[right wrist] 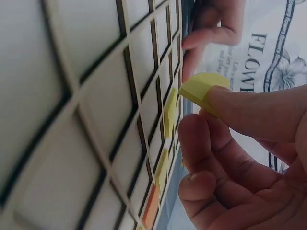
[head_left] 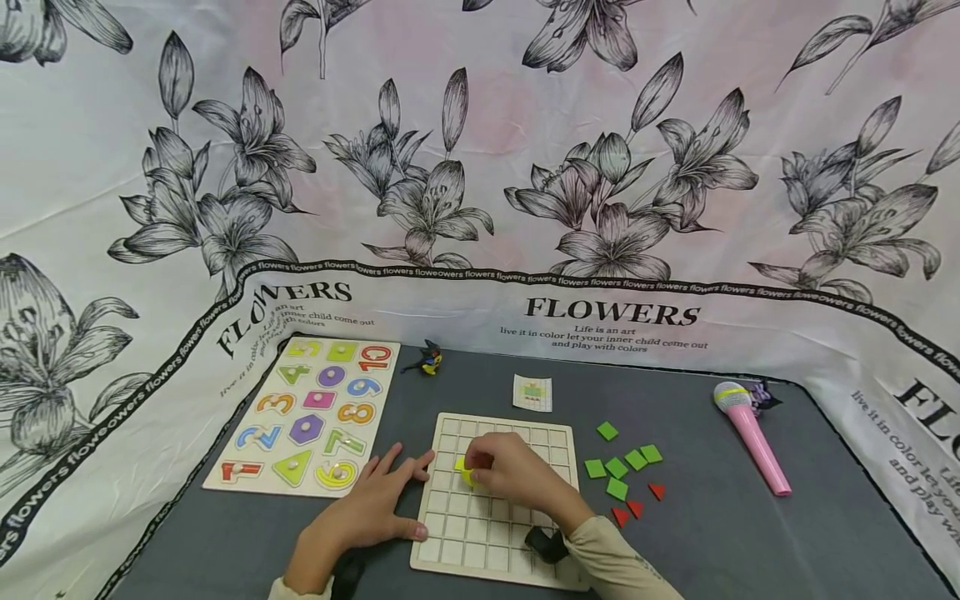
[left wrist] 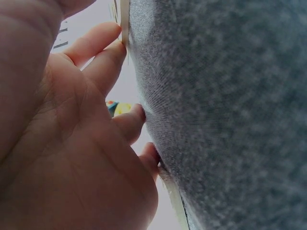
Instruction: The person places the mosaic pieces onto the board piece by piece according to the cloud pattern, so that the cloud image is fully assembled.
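My right hand (head_left: 517, 475) is over the light wooden grid board (head_left: 465, 527). In the right wrist view, its thumb and fingers pinch a small yellow tile (right wrist: 204, 90), held just off the board. A yellow tile (right wrist: 170, 115), another yellow tile (right wrist: 162, 170) and an orange tile (right wrist: 150, 208) sit in grid cells. My left hand (head_left: 375, 500) lies beside the board with spread fingers, its thumb and fingertips touching the left edge. The left wrist view shows that palm with its fingertips against the grey tabletop (left wrist: 230, 115). My right hand hides part of the grid.
Several green squares (head_left: 617, 467) and red triangles (head_left: 635, 509) lie right of the board. A number-and-shape puzzle (head_left: 307, 429) stands at left. Behind are a small picture card (head_left: 532, 393) and a dark figurine (head_left: 430, 358); a pink toy microphone (head_left: 759, 450) lies far right.
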Tool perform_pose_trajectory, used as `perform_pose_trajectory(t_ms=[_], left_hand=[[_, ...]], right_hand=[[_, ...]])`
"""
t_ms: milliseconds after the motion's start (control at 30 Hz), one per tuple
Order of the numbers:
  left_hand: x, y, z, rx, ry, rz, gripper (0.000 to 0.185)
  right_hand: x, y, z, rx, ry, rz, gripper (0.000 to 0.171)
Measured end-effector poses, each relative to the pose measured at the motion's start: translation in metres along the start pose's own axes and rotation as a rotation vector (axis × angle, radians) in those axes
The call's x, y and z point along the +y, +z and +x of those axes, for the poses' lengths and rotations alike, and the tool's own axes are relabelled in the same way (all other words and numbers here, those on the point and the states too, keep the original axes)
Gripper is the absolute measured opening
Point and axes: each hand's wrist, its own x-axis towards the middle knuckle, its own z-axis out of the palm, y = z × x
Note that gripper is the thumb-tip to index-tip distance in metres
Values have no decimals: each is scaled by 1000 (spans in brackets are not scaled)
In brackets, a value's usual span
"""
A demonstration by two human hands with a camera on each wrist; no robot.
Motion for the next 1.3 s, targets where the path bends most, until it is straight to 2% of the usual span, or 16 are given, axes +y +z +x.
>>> perform_pose_trajectory(t_ms=[167,300,567,933,1133,1300], left_hand=[[3,1,1,-5,-20,13,97],[3,0,1,-6,-19,20,97],[0,-1,1,3,3,21,98],[-4,1,0,11,6,19,99],[1,-1,-1,1,-6,26,100],[1,-1,-1,3,-5,27,100]], right_hand=[[-2,11,5,-4,29,0,18],[-2,16,6,-4,62,-42,18],[-2,18,6,13,54,-105,16],[-5,25,9,16,82,-270,17],[-8,24,7,28,97,-363,26],[-7,17,7,26,78,-371,22]])
